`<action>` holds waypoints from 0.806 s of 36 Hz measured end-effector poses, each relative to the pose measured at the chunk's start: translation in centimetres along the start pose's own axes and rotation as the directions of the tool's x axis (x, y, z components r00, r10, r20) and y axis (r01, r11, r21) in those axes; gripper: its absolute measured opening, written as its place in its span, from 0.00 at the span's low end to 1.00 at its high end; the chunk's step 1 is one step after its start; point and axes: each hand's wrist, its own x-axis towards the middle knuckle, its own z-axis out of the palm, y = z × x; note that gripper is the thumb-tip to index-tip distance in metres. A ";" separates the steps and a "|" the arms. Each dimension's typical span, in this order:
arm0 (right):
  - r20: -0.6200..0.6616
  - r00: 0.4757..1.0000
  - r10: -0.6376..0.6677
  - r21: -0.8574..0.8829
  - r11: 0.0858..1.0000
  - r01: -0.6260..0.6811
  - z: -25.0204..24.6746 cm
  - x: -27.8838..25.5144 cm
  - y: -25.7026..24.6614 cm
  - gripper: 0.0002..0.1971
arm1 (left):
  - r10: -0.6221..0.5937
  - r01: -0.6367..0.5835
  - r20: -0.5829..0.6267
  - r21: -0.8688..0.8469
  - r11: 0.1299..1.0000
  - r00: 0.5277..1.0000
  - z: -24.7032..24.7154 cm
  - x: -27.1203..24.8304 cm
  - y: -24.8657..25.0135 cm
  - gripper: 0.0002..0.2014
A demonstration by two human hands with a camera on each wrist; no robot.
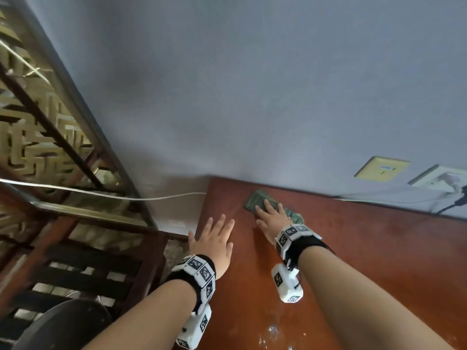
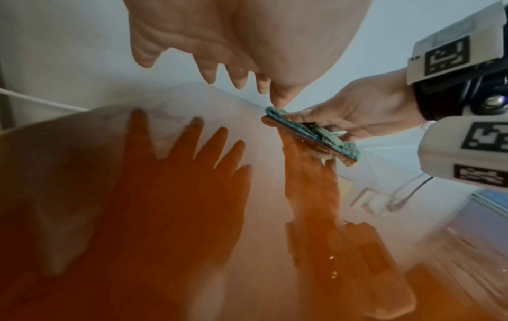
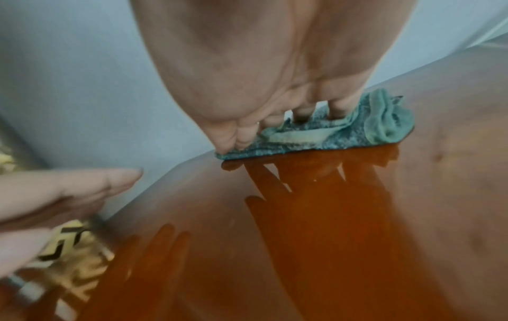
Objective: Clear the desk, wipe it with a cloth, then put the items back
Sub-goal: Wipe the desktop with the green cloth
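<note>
Right grip [image 1: 271, 218] pressed flat, fingers straight, on cloth [image 1: 255, 199] at desk [image 1: 353, 248] far corner; left grip [image 1: 214, 238] hovered apart, splayed beside it; even overlapping strokes would have served.

No words, numbers or brand names can be read in any view. The only signs are black-and-white square code markers on the white wrist bands [image 1: 195, 270] and on the white camera housings [image 1: 286, 282] hung below them; in the left wrist view the same markers show on the right wrist's housing [image 2: 464, 152]. A small blue mark on the yellow wall plate [image 1: 382, 168] is too blurred to read.
</note>
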 end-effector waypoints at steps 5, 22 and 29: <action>-0.099 0.995 0.029 -0.005 1.000 -0.030 -2.3 2.1 2.2 0.29 | 0.007 -0.008 0.015 0.050 0.999 1.000 -0.8 2.9 0.8 0.29; -0.030 0.959 -0.282 -0.224 0.937 0.268 0.1 -0.7 3.0 0.44 | -0.026 -0.001 0.215 0.124 0.992 0.976 -0.7 5.1 -0.1 0.27; 0.056 0.949 -0.310 -0.269 0.911 0.313 -0.8 -3.4 4.9 0.44 | -0.029 0.005 0.241 0.100 0.995 0.970 -1.4 5.4 0.0 0.26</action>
